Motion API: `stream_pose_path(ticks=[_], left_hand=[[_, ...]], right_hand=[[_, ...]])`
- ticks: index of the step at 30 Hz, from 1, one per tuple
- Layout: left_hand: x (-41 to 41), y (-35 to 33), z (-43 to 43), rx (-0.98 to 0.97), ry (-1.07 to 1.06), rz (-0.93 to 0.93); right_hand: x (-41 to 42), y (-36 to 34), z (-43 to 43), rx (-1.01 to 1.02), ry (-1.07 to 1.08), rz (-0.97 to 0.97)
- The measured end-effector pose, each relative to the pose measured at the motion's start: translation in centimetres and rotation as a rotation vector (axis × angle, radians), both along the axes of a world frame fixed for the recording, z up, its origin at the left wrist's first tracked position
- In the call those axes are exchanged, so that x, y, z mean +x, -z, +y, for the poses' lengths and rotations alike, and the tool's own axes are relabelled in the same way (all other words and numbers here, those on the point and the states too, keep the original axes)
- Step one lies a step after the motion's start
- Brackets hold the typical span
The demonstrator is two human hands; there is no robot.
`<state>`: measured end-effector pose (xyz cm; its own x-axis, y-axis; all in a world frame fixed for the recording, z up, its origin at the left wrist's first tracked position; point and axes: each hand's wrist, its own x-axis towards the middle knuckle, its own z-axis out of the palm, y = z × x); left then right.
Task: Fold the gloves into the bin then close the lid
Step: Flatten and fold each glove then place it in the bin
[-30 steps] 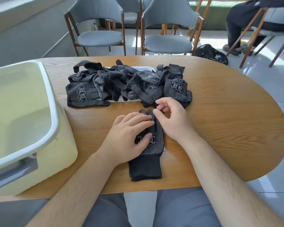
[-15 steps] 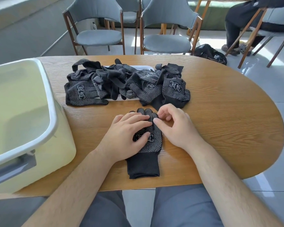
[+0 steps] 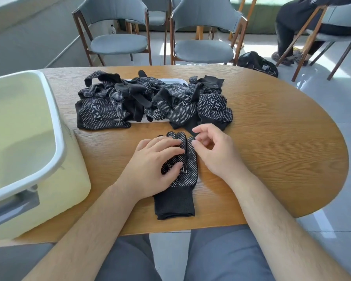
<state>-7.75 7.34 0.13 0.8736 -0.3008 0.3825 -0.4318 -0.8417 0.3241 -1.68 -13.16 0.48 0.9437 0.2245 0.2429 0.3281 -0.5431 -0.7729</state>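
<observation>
A black dotted glove point(image 3: 180, 179) lies flat on the wooden table point(image 3: 272, 149), cuff toward me. My left hand point(image 3: 154, 165) presses flat on its palm with straight fingers. My right hand point(image 3: 213, 151) sits just right of the glove's fingertips, fingers loosely curled, thumb and forefinger apart and holding nothing. A heap of several black dotted gloves point(image 3: 150, 100) lies farther back, on top of a white lid point(image 3: 170, 80) that mostly hides under it. The pale yellow bin point(image 3: 39, 179) with a white rim stands open at the left.
Two grey chairs point(image 3: 203, 37) stand beyond the table's far edge. A black bag point(image 3: 257, 61) lies on the floor at right, near a seated person's legs point(image 3: 288, 37). The table's rounded right end has bare wood.
My right hand's thumb and forefinger have come apart at the glove's fingertips and the hand has lifted a little. My left hand stays pressed on the glove.
</observation>
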Motion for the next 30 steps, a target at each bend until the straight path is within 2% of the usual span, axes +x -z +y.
stream_pose_path(ticks=[4,8,13,18,26,30], left_hand=[[-2.4,-1.0,-0.9,0.004,0.193,-0.124],[-3.8,-0.5,-1.1,0.022,0.328,-0.001],[-3.5,-0.5,-1.0,0.033,0.341,0.02],[-3.6,-0.4,-1.0,0.02,0.329,0.006],[-4.5,0.0,-0.9,-0.001,0.233,0.021],[-4.9,0.4,-0.4,0.014,0.22,0.057]], right_hand=[[-0.1,0.1,0.0,-0.065,-0.032,-0.022],[0.0,0.2,-0.1,-0.082,-0.012,-0.029],[0.6,0.3,0.8,-0.137,0.02,-0.119],[2.4,-0.1,2.6,-0.197,-0.045,-0.071],[2.8,0.3,3.1,-0.17,0.0,-0.135],[2.2,0.3,2.6,-0.3,-0.069,-0.18]])
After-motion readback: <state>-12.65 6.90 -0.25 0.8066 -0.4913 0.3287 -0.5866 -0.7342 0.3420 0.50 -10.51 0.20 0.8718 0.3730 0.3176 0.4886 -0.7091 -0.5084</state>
